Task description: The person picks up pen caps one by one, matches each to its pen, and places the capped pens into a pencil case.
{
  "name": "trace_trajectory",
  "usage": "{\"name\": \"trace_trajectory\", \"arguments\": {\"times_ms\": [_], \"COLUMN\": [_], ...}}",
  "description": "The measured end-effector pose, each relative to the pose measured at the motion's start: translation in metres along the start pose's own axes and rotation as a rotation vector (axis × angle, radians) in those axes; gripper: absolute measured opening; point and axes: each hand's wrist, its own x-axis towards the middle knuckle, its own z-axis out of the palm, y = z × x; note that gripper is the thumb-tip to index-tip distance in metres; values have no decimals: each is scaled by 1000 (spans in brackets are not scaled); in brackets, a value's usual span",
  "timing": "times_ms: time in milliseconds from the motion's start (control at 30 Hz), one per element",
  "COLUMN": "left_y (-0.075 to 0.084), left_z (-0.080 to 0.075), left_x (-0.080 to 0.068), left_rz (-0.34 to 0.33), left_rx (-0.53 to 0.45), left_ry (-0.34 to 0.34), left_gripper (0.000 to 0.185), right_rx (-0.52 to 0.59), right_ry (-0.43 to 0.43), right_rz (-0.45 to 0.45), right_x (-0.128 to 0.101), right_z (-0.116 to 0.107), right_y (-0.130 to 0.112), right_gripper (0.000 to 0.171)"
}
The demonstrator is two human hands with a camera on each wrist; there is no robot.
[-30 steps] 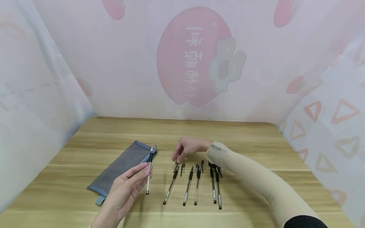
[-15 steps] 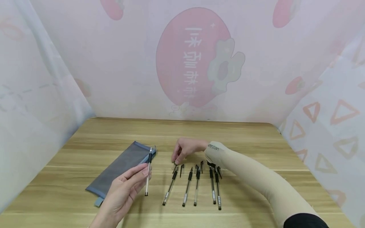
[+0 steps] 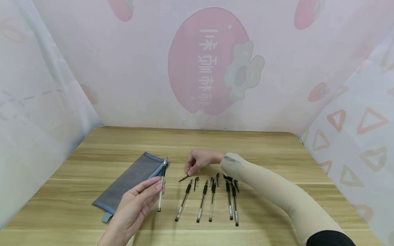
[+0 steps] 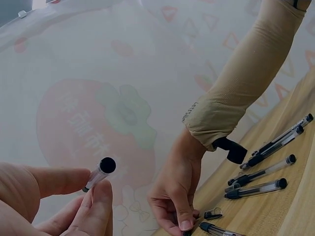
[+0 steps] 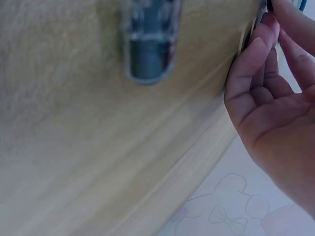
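Between thumb and fingers, my left hand (image 3: pixel 136 203) pinches an uncapped black gel pen (image 3: pixel 160 198), its tip pointing up; the left wrist view shows the black end (image 4: pixel 107 165) of its barrel. My right hand (image 3: pixel 201 161) reaches across the table and pinches a dark pen cap (image 3: pixel 183 179) low over the wood, left of the other caps. Below it lies an uncapped pen (image 3: pixel 183 201), beside another cap (image 3: pixel 196 183). More uncapped pens, such as the middle pen (image 3: pixel 202 202), lie in a row to the right, with caps near their tips.
A grey mesh pencil case (image 3: pixel 126 184) with blue edging lies on the wooden table (image 3: pixel 264 147), left of the pens and partly behind my left hand. The right sleeve (image 3: pixel 271 188) passes over the right side of the table. Printed cloth (image 3: pixel 138 75) surrounds the table.
The cap at my right fingertips has swung from nearly in line with the pen below it to a leftward slant. The left hand and its pen have barely shifted.
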Motion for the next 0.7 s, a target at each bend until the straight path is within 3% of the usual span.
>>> {"name": "trace_trajectory", "arguments": {"times_ms": [233, 700], "left_y": [-1, -2], "left_z": [0, 0], "left_x": [1, 1], "left_rz": [-6, 9], "left_rx": [-14, -8], "left_ry": [13, -6], "left_gripper": [49, 49], "right_rx": [-28, 125], "right_ry": [21, 48], "right_rz": [25, 66], "right_x": [0, -3], "right_z": [1, -5], "right_y": [0, 1], "right_gripper": [3, 9]}}
